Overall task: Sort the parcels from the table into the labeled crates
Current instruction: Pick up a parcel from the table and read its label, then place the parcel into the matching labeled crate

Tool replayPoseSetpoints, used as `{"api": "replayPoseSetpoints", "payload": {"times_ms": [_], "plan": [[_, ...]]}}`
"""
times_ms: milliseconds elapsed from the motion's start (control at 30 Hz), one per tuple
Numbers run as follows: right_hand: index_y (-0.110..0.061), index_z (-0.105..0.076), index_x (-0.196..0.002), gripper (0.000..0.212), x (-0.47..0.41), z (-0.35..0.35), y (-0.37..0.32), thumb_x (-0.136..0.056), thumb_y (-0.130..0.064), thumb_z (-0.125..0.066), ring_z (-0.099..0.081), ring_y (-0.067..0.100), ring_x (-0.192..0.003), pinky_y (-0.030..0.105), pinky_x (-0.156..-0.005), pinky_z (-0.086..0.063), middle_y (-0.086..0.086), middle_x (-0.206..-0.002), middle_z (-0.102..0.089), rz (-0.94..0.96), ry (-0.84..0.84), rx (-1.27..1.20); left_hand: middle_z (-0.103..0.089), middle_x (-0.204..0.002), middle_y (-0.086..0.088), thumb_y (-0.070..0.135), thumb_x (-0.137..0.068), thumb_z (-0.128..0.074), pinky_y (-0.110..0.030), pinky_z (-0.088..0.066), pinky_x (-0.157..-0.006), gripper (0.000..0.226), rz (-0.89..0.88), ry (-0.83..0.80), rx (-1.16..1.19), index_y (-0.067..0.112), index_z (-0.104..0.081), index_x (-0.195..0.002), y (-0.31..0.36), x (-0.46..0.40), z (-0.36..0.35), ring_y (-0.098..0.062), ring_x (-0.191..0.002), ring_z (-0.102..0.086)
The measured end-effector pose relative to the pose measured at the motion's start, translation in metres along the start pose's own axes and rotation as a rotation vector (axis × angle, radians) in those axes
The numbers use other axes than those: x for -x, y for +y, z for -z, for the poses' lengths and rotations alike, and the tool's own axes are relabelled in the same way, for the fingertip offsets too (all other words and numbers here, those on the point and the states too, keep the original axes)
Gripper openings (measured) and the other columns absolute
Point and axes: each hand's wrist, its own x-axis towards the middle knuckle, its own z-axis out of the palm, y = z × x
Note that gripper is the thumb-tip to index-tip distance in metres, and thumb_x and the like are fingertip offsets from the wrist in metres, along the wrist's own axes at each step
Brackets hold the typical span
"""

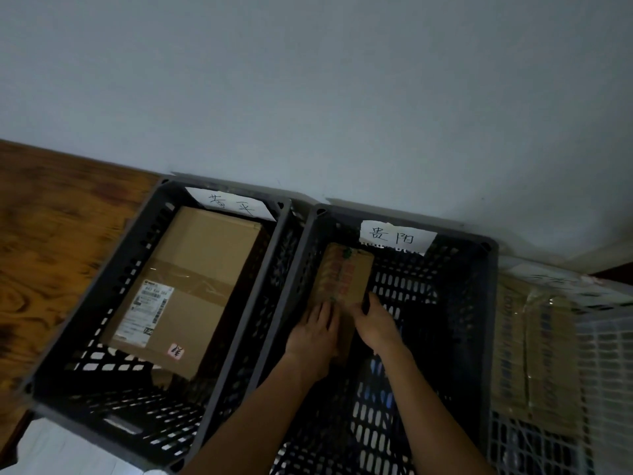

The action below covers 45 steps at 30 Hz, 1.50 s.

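Note:
Both my hands reach down into the middle dark crate (486,303), which carries a white handwritten label (397,236) on its far rim. They hold a small brown parcel (346,272) with red print against the crate's left wall. My left hand (313,332) lies on the parcel's near left part with fingers spread over it. My right hand (375,323) grips its near right edge. The left dark crate (113,255), also labelled (231,204), holds a large cardboard box (191,286) with a shipping label.
A white crate (603,337) at the right holds brown packages (544,341). All three crates stand against a pale wall (308,80). A wooden surface (51,234) lies to the left, and a light floor patch (61,450) shows at the bottom left.

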Motion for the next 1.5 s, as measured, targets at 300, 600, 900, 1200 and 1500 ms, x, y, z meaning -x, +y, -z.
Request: {"api": "replayPoseSetpoints", "payload": {"times_ms": [300, 600, 900, 1200, 1500], "plan": [[-0.008, -0.048, -0.141, 0.044, 0.062, 0.059, -0.046, -0.108, -0.037, -0.042, -0.058, 0.027, -0.119, 0.028, -0.094, -0.046, 0.013, -0.135, -0.058, 0.119, -0.018, 0.276, -0.002, -0.167, -0.011, 0.026, -0.100, -0.047, -0.039, -0.007, -0.124, 0.074, 0.027, 0.215, 0.108, 0.010, -0.005, -0.159, 0.005, 0.041, 0.077, -0.027, -0.154, -0.003], [-0.008, -0.034, -0.153, 0.057, 0.157, 0.124, -0.189, -0.108, -0.042, -0.040, -0.044, 0.033, -0.138, 0.041, -0.110, -0.039, 0.016, -0.154, -0.041, 0.464, 0.131, 0.731, -0.017, -0.165, -0.012, 0.028, -0.101, -0.048, -0.037, -0.016, -0.122, 0.066, 0.064, 0.483, 0.103, 0.006, -0.019, -0.156, -0.024, 0.133, 0.236, -0.026, -0.152, -0.016], [-0.007, -0.028, -0.156, 0.057, 0.267, 0.087, -0.386, -0.108, -0.036, -0.038, -0.039, 0.034, -0.142, 0.042, -0.112, -0.035, 0.017, -0.157, -0.038, 0.801, 0.298, 0.816, -0.020, -0.165, -0.007, 0.037, -0.102, -0.051, -0.040, -0.028, -0.118, 0.068, 0.317, 0.714, 0.078, 0.011, -0.022, -0.157, -0.134, 0.295, 0.359, -0.025, -0.149, -0.026], [-0.008, -0.030, -0.154, 0.055, 0.391, -0.108, -0.561, -0.107, -0.035, -0.040, -0.041, 0.034, -0.140, 0.044, -0.111, -0.037, 0.017, -0.155, -0.039, 1.145, 0.278, 0.886, -0.033, -0.157, -0.008, 0.037, -0.100, -0.052, -0.042, -0.037, -0.113, 0.062, 0.658, 0.841, 0.068, 0.009, -0.031, -0.151, -0.335, 0.507, 0.345, -0.026, -0.143, -0.035], [-0.007, -0.035, -0.152, 0.054, 0.487, -0.344, -0.692, -0.106, -0.036, -0.042, -0.044, 0.035, -0.136, 0.042, -0.107, -0.039, 0.017, -0.153, -0.042, 1.343, 0.163, 0.877, -0.029, -0.160, -0.004, 0.035, -0.099, -0.055, -0.042, -0.044, -0.104, 0.066, 0.926, 0.870, 0.167, 0.015, -0.027, -0.155, -0.530, 0.708, 0.267, -0.027, -0.140, -0.040]]}}
